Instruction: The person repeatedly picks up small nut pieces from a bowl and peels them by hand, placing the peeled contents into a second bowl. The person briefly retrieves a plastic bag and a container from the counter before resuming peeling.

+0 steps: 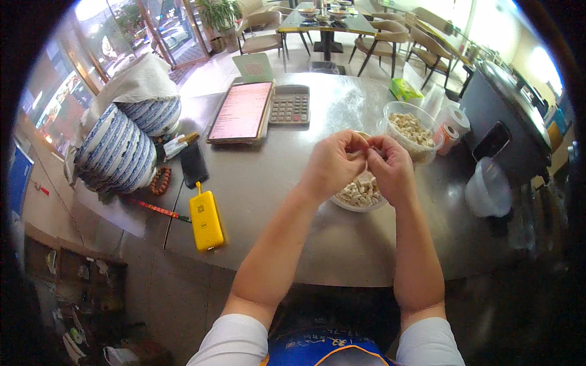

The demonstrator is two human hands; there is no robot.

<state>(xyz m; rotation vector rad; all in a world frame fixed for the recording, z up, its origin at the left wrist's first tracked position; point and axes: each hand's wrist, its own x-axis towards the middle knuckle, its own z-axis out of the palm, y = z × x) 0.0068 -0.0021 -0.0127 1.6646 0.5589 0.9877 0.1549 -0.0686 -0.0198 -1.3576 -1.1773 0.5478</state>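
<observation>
Both hands meet over a white bowl (359, 207) filled with small, pale torn pieces (361, 191) that look like flatbread. My left hand (336, 160) pinches a pale piece of food (358, 156) between thumb and fingers. My right hand (391, 167) grips the same piece from the other side, fingertips almost touching the left ones. Most of the piece is covered by the fingers. Just beyond my right hand stands a clear plastic tub (397, 110) with more of these pale bits (411, 129) in it.
On the steel counter (265, 201) lie a tablet (242, 110), a calculator (290, 105), a yellow power bank (206, 219), a dark phone (194, 164) and a bead bracelet (161, 180). Stacked blue-and-white bowls (116, 151) lean at left. Paper rolls (455, 120) and a white plastic container (488, 188) stand right.
</observation>
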